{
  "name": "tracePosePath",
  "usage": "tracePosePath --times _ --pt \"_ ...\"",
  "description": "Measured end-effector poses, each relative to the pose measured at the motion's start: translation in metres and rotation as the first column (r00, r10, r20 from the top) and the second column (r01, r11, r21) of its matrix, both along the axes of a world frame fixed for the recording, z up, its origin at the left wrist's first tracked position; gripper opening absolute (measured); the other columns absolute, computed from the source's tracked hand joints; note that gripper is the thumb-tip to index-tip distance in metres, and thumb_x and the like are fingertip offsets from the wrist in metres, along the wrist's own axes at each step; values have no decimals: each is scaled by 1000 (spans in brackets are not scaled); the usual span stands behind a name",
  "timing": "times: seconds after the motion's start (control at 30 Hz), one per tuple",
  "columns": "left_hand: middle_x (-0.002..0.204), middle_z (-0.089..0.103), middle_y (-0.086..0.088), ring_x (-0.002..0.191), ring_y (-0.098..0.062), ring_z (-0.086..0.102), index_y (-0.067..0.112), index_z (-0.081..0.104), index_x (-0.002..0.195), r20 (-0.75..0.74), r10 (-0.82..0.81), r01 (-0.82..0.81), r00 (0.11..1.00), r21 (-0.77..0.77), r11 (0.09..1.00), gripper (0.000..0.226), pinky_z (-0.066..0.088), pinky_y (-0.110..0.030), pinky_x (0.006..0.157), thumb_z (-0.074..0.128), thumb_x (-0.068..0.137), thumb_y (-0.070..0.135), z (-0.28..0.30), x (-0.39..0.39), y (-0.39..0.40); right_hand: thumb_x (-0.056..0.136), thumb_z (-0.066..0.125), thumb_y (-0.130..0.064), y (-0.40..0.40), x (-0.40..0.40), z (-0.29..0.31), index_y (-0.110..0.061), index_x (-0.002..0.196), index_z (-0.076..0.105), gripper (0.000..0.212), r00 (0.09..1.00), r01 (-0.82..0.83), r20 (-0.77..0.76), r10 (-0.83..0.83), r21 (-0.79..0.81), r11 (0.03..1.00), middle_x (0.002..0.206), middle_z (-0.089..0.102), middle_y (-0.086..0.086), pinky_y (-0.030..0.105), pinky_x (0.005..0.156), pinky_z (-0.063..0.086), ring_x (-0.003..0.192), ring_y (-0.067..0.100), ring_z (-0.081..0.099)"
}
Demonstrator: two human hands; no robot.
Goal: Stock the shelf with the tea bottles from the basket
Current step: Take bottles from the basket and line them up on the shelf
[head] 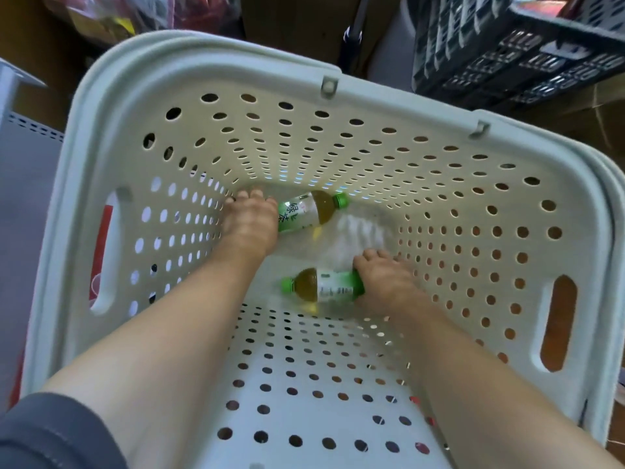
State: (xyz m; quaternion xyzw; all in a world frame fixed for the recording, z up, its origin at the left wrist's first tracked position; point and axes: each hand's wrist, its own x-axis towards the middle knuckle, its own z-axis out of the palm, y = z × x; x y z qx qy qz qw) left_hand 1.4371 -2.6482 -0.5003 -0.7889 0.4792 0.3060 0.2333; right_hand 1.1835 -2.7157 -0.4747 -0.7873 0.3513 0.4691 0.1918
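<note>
Cream basket (111,137) holds two tea bottles; left hand (250,221) grips the far bottle (309,211), right hand (385,282) the near bottle (323,286); shelf unseen.

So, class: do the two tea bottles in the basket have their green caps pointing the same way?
No: the far bottle by the left hand has its cap toward the right, while the near bottle by the right hand points its cap left.

Your way in is the open top of the basket (189,79); its perforated walls close every side. On the floor, open room lies between the far bottle (311,211) at 12 o'clock and the near bottle (324,287) at 6.
</note>
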Motion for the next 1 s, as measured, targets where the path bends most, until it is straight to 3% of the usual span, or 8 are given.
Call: tracePosePath --times 0.17,0.27,0.4,0.53,0.6,0.7,0.87,1.0 --pt "151 52 -17 135 -41 57 16 42 149 -90 115 -113 989 22 993 63 46 -50 111 72 95 25 -3 -1 -2 88 83 -59 -6 6 2 -21 144 47 77 983 180 -8 -184 -168 969 136 60 3 43 103 51 127 28 58" --pt "145 58 -14 132 -39 61 14 37 151 -113 123 -121 986 26 992 66 49 -48 105 72 96 23 -2 3 -2 84 82 -70 13 10 -5 -20 145 50 85 973 207 -87 -214 -84 975 125 58 6 42 100 58 117 26 60" --pt "149 52 -14 135 -41 58 19 29 160 -116 87 -79 989 69 994 78 46 -50 109 71 95 31 -2 5 7 82 60 -95 23 -2 -13 -26 152 51 99 938 337 -105 -330 60 940 138 55 7 50 112 50 130 29 54" --pt "151 48 -14 136 -41 55 21 32 159 -193 140 -123 971 97 988 73 48 -50 113 68 96 29 -5 3 9 88 80 -67 20 -5 -12 -28 142 62 69 902 413 73 -426 143 899 129 59 -6 43 106 56 118 17 58" --pt "153 47 -13 136 -40 56 18 36 156 -239 194 -180 951 79 980 69 49 -47 112 68 95 24 -3 1 10 84 87 -54 21 1 -12 -27 126 61 56 899 419 82 -430 129 899 117 60 -6 38 94 59 106 16 61" --pt "147 53 -11 134 -38 58 14 43 147 -280 240 -223 930 91 971 62 50 -44 109 71 93 21 2 3 10 83 90 -47 22 3 -13 -28 117 48 57 877 463 70 -476 147 874 105 61 -6 29 70 51 94 12 62" --pt "132 66 -11 121 -36 68 14 49 139 -305 365 -321 879 188 928 60 59 -43 98 80 88 23 22 11 17 87 88 -43 13 -6 5 -33 146 44 74 808 572 31 -588 197 796 123 65 -1 37 88 59 108 19 66" --pt "138 63 -13 124 -38 65 15 49 142 -375 449 -404 811 197 893 70 58 -46 101 86 84 26 52 7 21 85 91 -47 3 -11 30 -31 129 56 58 661 724 60 -748 209 657 115 68 0 41 81 59 100 18 67"
